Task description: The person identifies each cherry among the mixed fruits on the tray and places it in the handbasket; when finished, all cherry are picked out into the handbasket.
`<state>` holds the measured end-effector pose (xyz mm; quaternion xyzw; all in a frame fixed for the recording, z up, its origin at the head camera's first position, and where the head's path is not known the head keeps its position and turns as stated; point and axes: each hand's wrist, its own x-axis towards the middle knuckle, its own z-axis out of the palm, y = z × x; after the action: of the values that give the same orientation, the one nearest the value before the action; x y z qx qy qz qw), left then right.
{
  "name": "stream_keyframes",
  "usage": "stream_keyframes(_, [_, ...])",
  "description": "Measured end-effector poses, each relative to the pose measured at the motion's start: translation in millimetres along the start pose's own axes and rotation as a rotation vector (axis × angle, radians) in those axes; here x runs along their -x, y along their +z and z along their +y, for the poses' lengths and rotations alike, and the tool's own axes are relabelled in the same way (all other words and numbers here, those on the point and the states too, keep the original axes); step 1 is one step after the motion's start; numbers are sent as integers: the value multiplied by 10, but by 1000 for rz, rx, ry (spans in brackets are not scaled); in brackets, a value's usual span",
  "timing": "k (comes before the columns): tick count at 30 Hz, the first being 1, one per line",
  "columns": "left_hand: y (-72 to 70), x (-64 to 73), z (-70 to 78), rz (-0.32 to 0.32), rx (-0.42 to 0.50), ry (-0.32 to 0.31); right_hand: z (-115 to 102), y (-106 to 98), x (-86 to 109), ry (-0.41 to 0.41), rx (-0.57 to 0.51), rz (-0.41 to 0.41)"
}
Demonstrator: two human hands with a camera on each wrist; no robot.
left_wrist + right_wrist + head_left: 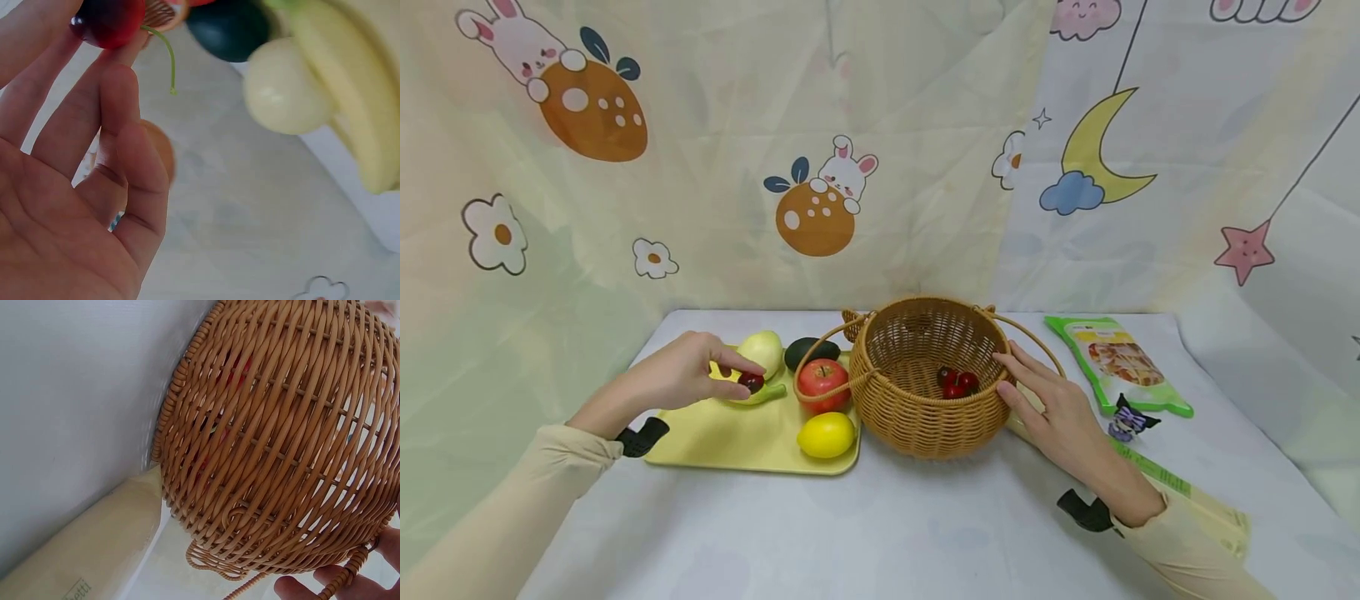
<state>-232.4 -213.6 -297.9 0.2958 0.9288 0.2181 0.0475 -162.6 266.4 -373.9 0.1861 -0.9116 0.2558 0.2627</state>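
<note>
In the head view my left hand (688, 371) pinches a dark red cherry (751, 382) above the yellow tray (722, 433). The left wrist view shows the cherry (112, 22) with its green stem between the fingertips. My right hand (1052, 412) grips the right rim of a wicker basket (925, 425), near the base of its handle. Inside the basket lie several red cherries (958, 383). On the tray are a red apple (822, 383), a yellow lemon (826, 435), a dark green avocado-shaped fruit (811, 353), a pale round fruit (763, 350) and a banana (350, 87), partly hidden by the hand.
Right of the basket lies a green food packet (1120, 362), with a small dark-eared figurine (1127, 419) in front of it. A long pale package (1202, 500) marked in green lies beneath the right forearm. A patterned cloth (925, 225) hangs behind the table.
</note>
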Motion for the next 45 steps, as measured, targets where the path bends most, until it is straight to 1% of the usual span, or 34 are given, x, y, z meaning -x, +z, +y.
stream_keyframes(2, [-77, -106, 104, -14, -15, 20, 8, -1, 3, 0, 4, 0])
stream_keyframes(5, [-180, -277, 275, -33, -12, 48, 21, -2, 11, 4, 6, -1])
stream_keyframes(9, [-252, -508, 491, -61, 0, 87, 25, -4, 27, 10, -1, -9])
stream_keyframes(10, [-256, -557, 545, -69, -2, 94, 23, -2, 30, 11, -2, -12])
stream_keyframes(15, [-236, -808, 792, -131, 15, 175, 22, 24, 39, 13, -15, -24])
stream_keyframes(18, [-215, -978, 910, -190, 47, 195, 31, 39, 46, 10, -13, -13])
stream_keyframes(23, [-182, -1276, 1092, -310, 80, 227, 33, 46, 48, 2, 0, 3])
stream_keyframes(25, [-162, -1395, 1163, -347, 101, 239, 33, 44, 45, 3, 1, 5])
stream_keyframes(28, [-118, -1556, 1248, -373, 123, 253, 36, 38, 44, 5, 3, 6])
stream_keyframes(31, [-50, -1694, 1294, -397, 145, 246, 32, 30, 49, 5, 6, 1])
stream_keyframes(33, [7, -1776, 1309, -410, 164, 252, 27, 23, 50, 7, 8, -6])
stream_keyframes(37, [125, -1920, 1341, -413, 179, 261, 11, 8, 40, 11, 9, -20])
stream_keyframes(40, [202, -2014, 1396, -410, 186, 276, 11, 1, 31, 16, 11, -20])
stream_keyframes(45, [359, -2156, 1476, -405, 206, 323, 11, -7, 23, 21, 13, -21])
